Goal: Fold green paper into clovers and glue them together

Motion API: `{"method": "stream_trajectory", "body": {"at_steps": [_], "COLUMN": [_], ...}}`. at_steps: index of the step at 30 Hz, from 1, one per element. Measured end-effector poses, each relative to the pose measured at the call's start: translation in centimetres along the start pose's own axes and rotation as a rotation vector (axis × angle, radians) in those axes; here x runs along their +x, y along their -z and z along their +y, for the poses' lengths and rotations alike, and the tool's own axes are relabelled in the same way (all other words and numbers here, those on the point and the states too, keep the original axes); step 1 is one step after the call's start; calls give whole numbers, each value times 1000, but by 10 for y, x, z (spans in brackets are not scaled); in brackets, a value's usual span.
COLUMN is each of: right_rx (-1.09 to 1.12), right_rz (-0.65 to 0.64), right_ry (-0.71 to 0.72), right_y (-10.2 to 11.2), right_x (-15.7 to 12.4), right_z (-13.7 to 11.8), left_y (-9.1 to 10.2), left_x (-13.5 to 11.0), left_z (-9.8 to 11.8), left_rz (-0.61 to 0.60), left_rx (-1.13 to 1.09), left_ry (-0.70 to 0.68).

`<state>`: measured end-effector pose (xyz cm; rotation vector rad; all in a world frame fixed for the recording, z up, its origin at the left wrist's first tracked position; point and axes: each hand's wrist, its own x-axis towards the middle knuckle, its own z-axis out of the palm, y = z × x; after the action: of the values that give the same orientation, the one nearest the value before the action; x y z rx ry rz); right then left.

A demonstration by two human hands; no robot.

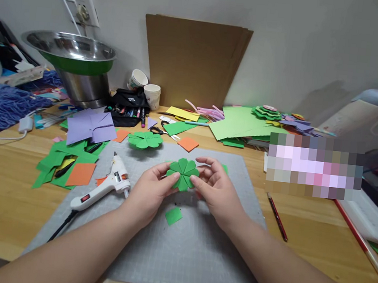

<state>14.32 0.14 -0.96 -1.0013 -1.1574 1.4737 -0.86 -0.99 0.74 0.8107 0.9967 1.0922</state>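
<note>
A small green paper flower [183, 173] with creased, scalloped petals is held up over the grey cutting mat [176, 266]. My left hand [155, 185] pinches its left edge, thumb on top. On the right edge, my right hand [214, 184] grips it between thumb and fingers. Below them a green paper square [173, 216] lies on the mat. Behind sits a larger green paper flower [145, 140], and an orange paper square [188, 144] is near the mat's far edge. Left of my hands rests a white hot glue gun [105, 184].
Green paper scraps [51, 163] and purple folded paper [91, 126] lie at left. Scissors [163, 131], paper cups [152, 96] and a pen pouch [128, 106] stand behind. A pencil [277, 217] lies right of the mat; brown boards [193, 63] lean against the wall.
</note>
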Motion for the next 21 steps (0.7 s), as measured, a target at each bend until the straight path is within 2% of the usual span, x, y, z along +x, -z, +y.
{"method": "stream_trajectory", "body": {"at_steps": [7,13,15,17,19,21], "right_rx": [8,-92,-101,-48,55,164], "right_rz": [-29,-31,-11,43,57,-10], "right_ry": [-63,66,125,135,62,-75], "right_y": [2,2,2,2,3,3], "right_x": [1,-1,-2,-2,-2,-3], "right_z": [-1,0,-1,-2,-4,-7], "left_y": [0,3,2,2,2,4], "left_x": [1,0,-2,-4,-5,-6], "left_z": [-2,-2,1,5,9,11], "left_rz": [99,17,53,116,140,133], "left_rx": [120,276,369,495,602,626], "left_ry": [-32,-88,-172,-328,-472,-530]}}
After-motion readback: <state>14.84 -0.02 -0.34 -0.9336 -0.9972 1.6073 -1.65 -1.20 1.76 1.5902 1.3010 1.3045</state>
